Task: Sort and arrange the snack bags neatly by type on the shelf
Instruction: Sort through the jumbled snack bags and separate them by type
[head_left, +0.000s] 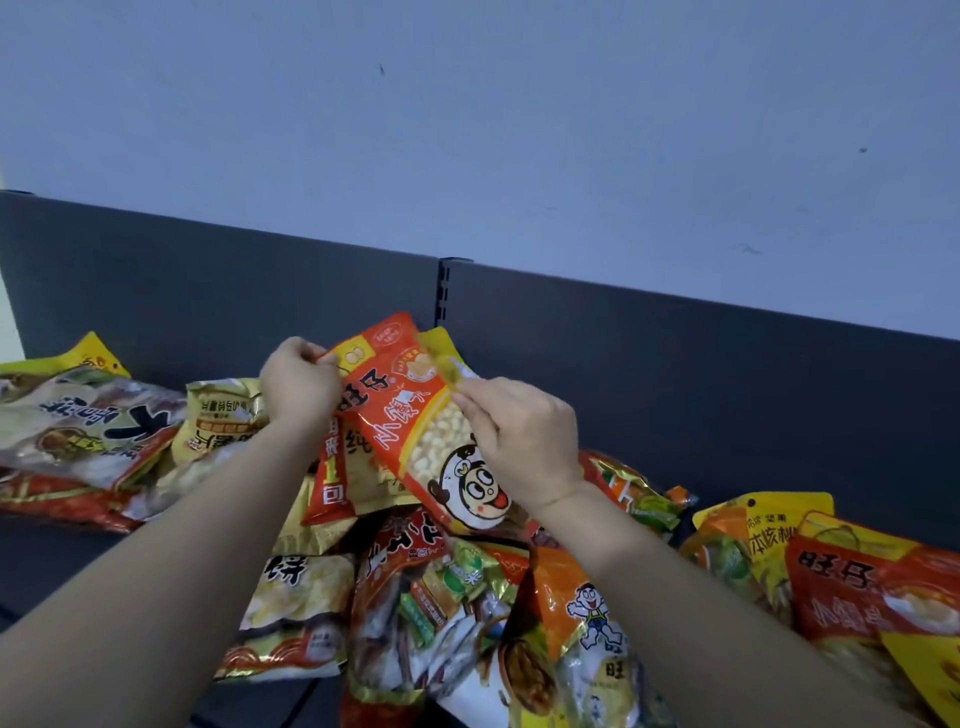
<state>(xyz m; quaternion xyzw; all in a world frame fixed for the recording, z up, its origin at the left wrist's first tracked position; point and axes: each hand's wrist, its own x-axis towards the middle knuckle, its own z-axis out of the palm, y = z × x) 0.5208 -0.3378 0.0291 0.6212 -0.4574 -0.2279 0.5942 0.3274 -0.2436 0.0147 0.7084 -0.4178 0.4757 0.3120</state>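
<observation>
Lying nearest the camera: a loose heap of snack bags (457, 613), overlapping at mixed angles and spreading across the dark shelf (83, 566) from left to right. Sitting at the left end: a large pale bag with black characters (88, 431), tilted, with a gold bag (218, 421) just beside it. Resting at the right end: a second orange-red bag (857, 597), partly covering a yellow bag (763, 525). Rising behind the heap: a dark grey back panel (675, 358), split by a slotted upright (443, 291). Standing above the panel: a plain pale blue wall (467, 130).

Extending both bare forearms from the lower corners toward the middle of the shelf. Holding an orange-red snack bag with a cartoon face (441, 441) raised above the heap, tilted, its top edge toward the back panel. Gripping with the left hand (298, 384), fingers curled closed around the upper left corner of that bag. Pinching with the right hand (524, 441), thumb and fingers closed on the bag's right edge near the top, knuckles facing the camera. Showing behind the held bag: the top of another yellow pack (441, 338), touching it; whether either hand is also gripping it cannot be told.
</observation>
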